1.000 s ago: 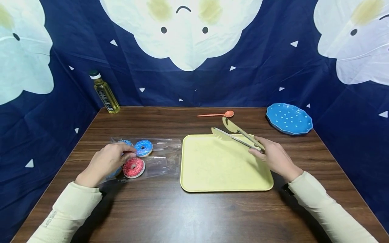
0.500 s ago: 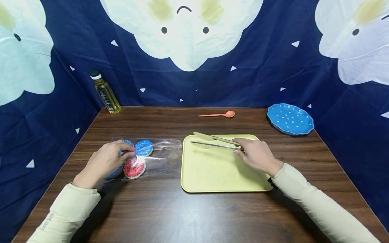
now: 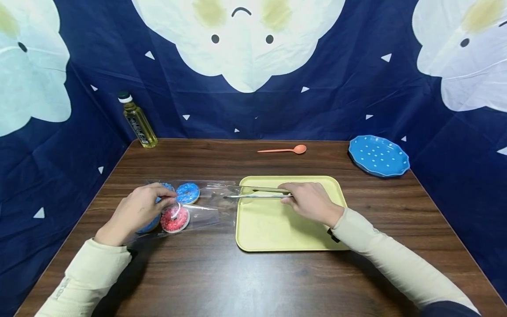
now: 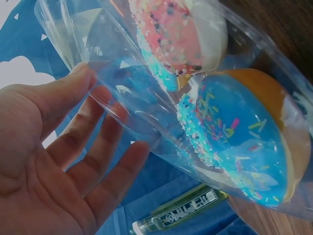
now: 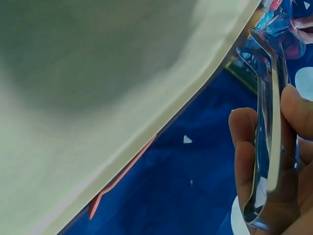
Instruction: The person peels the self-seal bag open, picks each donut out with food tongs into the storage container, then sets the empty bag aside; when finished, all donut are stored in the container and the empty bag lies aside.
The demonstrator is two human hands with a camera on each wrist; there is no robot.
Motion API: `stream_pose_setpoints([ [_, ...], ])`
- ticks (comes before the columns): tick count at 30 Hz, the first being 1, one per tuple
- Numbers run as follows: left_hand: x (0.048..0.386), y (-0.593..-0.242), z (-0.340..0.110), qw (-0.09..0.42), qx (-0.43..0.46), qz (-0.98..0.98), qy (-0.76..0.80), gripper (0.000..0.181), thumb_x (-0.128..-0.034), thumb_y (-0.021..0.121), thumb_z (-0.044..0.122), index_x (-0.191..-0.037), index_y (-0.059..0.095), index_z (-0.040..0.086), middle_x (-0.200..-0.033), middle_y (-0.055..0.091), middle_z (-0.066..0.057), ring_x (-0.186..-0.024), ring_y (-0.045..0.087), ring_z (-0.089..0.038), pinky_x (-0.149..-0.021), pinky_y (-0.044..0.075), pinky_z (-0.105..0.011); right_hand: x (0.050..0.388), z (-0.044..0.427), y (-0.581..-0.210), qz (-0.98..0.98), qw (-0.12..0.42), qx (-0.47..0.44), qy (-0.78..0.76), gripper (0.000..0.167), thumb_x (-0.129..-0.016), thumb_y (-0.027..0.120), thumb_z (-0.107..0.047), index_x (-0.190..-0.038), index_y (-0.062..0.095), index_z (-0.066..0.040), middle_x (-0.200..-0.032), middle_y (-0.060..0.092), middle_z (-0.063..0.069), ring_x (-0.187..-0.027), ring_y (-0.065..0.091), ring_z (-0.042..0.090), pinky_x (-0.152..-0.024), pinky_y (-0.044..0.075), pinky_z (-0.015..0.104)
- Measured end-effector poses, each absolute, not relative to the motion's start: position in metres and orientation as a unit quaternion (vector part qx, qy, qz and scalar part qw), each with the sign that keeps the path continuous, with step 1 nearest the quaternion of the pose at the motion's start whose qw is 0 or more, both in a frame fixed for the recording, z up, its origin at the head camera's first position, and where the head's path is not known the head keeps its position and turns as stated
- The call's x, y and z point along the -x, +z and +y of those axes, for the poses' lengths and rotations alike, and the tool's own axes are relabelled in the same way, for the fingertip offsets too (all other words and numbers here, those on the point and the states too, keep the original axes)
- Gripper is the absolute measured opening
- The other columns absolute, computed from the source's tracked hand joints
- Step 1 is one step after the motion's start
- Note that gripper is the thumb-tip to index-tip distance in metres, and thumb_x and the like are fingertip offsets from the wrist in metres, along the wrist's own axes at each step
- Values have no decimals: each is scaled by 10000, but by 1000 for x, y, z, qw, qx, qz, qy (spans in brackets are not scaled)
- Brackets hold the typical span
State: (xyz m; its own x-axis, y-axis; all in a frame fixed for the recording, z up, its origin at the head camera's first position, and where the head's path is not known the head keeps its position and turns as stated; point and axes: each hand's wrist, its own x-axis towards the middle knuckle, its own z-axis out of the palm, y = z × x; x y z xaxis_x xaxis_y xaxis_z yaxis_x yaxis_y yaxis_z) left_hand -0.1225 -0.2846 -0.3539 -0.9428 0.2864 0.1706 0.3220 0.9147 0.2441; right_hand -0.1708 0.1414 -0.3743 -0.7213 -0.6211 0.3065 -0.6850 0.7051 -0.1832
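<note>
Brown surface (image 3: pixel 198 277): toward its left edge, my left grip (image 3: pixel 140 209) pinches a bag (image 3: pixel 203 216) of donuts (image 3: pixel 181 221); my right grip (image 3: pixel 310 200) holds tongs (image 3: pixel 263 196), tips at the bag's right end. Slack plastic could snag those tips, I judge, dragging the bag loose.

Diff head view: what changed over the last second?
Right hand moved left over the yellow tray, carrying the tongs; their tips now overlap the clear bag's right end. Nothing newly gripped or released. Unchanged: left hand pinching the bag, donuts, spoon, bottle, blue plate.
</note>
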Motion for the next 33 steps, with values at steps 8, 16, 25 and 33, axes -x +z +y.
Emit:
stream_pose_setpoints([
  [8, 121, -354, -286, 59, 154, -977, -137, 179, -962, 708, 192, -1091, 785, 95, -1088, 717, -115, -973, 688, -335, -737, 543, -555, 176, 115, -379, -914, 94, -368, 141, 292, -912, 770, -250, -1174, 727, -128, -930, 740, -13, -631, 637, 130, -450, 459, 359],
  [16, 121, -356, -286, 55, 157, -976, -141, 176, -949, 725, 210, -1085, 787, 117, -1096, 713, -97, -987, 684, -327, -732, 540, -555, 182, 97, -384, -918, 49, -365, 148, 350, -930, 746, -296, -1237, 708, -133, -997, 751, 20, -684, 675, 174, -446, 452, 344],
  [25, 127, -361, -283, 74, 176, -973, -126, 119, -926, 748, 201, -1011, 790, 129, -949, 717, -17, -841, 687, -244, -673, 544, -498, 188, 102, -391, -914, -29, -356, 192, 605, -902, 766, -385, -1400, 585, -93, -904, 702, 5, -684, 589, 106, -624, 514, 368],
  [33, 127, -360, -283, 76, 174, -974, -124, 191, -942, 729, 179, -1101, 777, 85, -1012, 715, -66, -851, 686, -252, -648, 539, -473, 191, 105, -392, -906, -43, -359, 219, 538, -868, 818, -286, -1315, 638, -49, -1007, 711, 17, -784, 626, 114, -739, 530, 368],
])
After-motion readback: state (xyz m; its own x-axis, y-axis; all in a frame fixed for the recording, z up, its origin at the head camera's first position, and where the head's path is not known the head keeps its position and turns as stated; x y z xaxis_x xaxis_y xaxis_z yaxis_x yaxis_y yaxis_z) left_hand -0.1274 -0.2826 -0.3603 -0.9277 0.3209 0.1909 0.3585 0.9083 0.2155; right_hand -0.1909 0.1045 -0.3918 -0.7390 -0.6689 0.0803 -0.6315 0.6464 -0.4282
